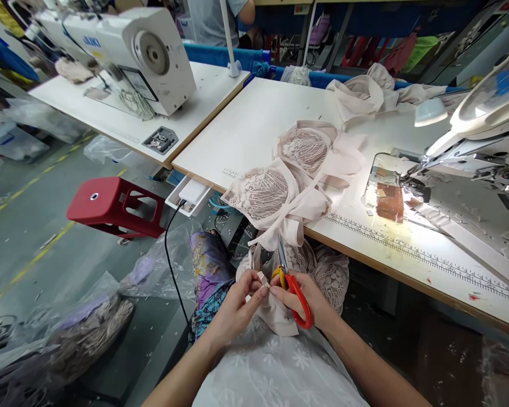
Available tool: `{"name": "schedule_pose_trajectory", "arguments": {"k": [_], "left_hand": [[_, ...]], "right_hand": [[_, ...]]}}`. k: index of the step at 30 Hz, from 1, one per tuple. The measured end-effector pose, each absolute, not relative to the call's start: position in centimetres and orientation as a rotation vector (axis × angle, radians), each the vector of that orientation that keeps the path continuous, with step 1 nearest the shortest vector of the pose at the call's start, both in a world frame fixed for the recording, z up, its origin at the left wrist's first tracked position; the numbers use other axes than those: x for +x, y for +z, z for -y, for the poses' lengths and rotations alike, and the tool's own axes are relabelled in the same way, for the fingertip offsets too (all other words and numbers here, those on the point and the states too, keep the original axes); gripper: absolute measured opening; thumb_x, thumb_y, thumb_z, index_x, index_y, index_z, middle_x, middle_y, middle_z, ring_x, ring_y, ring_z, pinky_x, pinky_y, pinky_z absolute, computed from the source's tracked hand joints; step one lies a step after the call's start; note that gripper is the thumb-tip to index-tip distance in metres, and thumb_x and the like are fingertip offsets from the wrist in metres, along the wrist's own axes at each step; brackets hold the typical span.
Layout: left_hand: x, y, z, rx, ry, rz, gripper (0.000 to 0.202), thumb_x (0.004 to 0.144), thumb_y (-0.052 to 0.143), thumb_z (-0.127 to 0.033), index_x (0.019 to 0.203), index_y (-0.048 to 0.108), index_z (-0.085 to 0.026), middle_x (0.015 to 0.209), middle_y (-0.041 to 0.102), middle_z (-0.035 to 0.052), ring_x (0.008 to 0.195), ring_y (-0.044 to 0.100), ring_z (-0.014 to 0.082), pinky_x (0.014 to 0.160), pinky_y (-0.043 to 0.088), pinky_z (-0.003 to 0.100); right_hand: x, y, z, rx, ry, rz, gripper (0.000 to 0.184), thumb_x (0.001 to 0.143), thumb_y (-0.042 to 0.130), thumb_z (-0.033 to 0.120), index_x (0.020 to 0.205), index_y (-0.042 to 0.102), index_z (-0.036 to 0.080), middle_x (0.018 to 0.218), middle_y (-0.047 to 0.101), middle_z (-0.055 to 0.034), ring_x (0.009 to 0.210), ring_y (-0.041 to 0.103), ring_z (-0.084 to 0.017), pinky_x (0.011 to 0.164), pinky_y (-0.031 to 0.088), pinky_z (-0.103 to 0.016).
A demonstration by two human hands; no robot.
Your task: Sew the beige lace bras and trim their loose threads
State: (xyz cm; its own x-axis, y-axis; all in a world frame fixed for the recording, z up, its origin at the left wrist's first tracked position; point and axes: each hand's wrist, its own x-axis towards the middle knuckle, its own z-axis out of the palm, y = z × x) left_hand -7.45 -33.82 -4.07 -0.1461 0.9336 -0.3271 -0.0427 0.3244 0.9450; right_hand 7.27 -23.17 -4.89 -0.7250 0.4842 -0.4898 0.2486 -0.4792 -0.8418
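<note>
Just beyond my lap, my left hand pinches the end of a beige fabric strap. My right hand holds scissors with red and yellow handles, their blades pointing away from me. Its thumb and finger also meet the strap close to the left fingertips. Beige fabric hangs below the hands over my white skirt. A beige lace bra lies on the table edge ahead, its straps and band loosely folded. More lace pieces hang beneath the edge, partly hidden by my hands.
A sewing machine with a lit needle area stands at the right of the white table. Another machine is at the left. A red stool, an open drawer and plastic bags occupy the left side. A person sits beyond.
</note>
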Motion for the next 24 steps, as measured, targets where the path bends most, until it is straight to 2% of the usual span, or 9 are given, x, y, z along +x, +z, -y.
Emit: {"name": "schedule_pose_trajectory", "arguments": {"k": [5, 11, 13, 15, 17, 22, 24], "left_hand": [[-7.8, -3.5, 33.6, 1.041, 0.999, -1.539, 0.025, 0.096, 0.052, -0.042, 0.090, 0.054, -0.018, 0.083, 0.057, 0.0016, 0.077, 0.051, 0.0156, 0.070, 0.039, 0.025], [-8.5, -2.9, 33.2, 1.187, 0.975, -1.528, 0.025, 0.098, 0.049, -0.039, 0.087, 0.057, -0.018, 0.074, 0.058, -0.0001, 0.066, 0.051, 0.0133, 0.061, 0.039, 0.022], [-8.9, -2.3, 33.2, 1.250, 1.024, -1.580, 0.023, 0.099, 0.049, -0.037, 0.088, 0.058, -0.018, 0.073, 0.059, -0.0002, 0.064, 0.052, 0.0127, 0.059, 0.040, 0.021], [-9.4, -1.7, 33.4, 1.283, 1.098, -1.644, 0.019, 0.098, 0.050, -0.033, 0.090, 0.060, -0.019, 0.073, 0.061, 0.0000, 0.063, 0.055, 0.0124, 0.058, 0.041, 0.020], [-9.9, -1.3, 33.7, 1.282, 1.159, -1.672, 0.015, 0.097, 0.053, -0.031, 0.093, 0.061, -0.019, 0.076, 0.064, 0.0008, 0.064, 0.057, 0.0127, 0.059, 0.043, 0.020], [-10.4, -1.2, 34.7, 1.298, 1.260, -1.566, 0.011, 0.097, 0.054, -0.025, 0.098, 0.063, -0.020, 0.084, 0.068, 0.0039, 0.074, 0.062, 0.0154, 0.065, 0.048, 0.022], [-10.2, -1.2, 34.7, 1.306, 1.307, -1.545, 0.010, 0.097, 0.055, -0.023, 0.099, 0.064, -0.020, 0.086, 0.069, 0.0044, 0.076, 0.064, 0.0158, 0.067, 0.050, 0.023]], "right_hand": [[7.6, -4.5, 22.7, -1.051, 2.322, 1.557, 0.043, 0.066, 0.081, 0.051, 0.078, 0.056, 0.018, 0.056, 0.049, 0.0067, 0.044, 0.041, -0.007, 0.042, 0.036, -0.021], [7.5, -2.6, 21.9, -0.970, 2.246, 1.741, 0.037, 0.071, 0.077, 0.051, 0.076, 0.060, 0.018, 0.056, 0.049, 0.0060, 0.047, 0.044, -0.008, 0.044, 0.038, -0.021], [7.9, -1.9, 21.3, -0.884, 2.135, 1.812, 0.033, 0.075, 0.075, 0.048, 0.079, 0.063, 0.018, 0.066, 0.059, 0.0016, 0.057, 0.054, -0.012, 0.050, 0.044, -0.022], [8.7, -1.3, 20.6, -0.755, 1.994, 1.871, 0.027, 0.081, 0.071, 0.043, 0.087, 0.065, 0.018, 0.086, 0.069, -0.0056, 0.076, 0.064, -0.018, 0.062, 0.051, -0.025], [9.6, -1.0, 19.9, -0.641, 1.910, 1.918, 0.022, 0.085, 0.066, 0.038, 0.093, 0.065, 0.018, 0.103, 0.072, -0.0107, 0.091, 0.068, -0.022, 0.072, 0.055, -0.030], [10.6, -1.0, 19.4, -0.450, 1.855, 2.025, 0.011, 0.086, 0.066, 0.031, 0.087, 0.066, 0.020, 0.097, 0.075, -0.0091, 0.094, 0.072, -0.024, 0.076, 0.056, -0.031], [10.6, -1.3, 19.5, -0.383, 1.879, 2.010, 0.012, 0.084, 0.068, 0.031, 0.088, 0.066, 0.019, 0.104, 0.075, -0.0101, 0.097, 0.072, -0.024, 0.082, 0.056, -0.032]]}}
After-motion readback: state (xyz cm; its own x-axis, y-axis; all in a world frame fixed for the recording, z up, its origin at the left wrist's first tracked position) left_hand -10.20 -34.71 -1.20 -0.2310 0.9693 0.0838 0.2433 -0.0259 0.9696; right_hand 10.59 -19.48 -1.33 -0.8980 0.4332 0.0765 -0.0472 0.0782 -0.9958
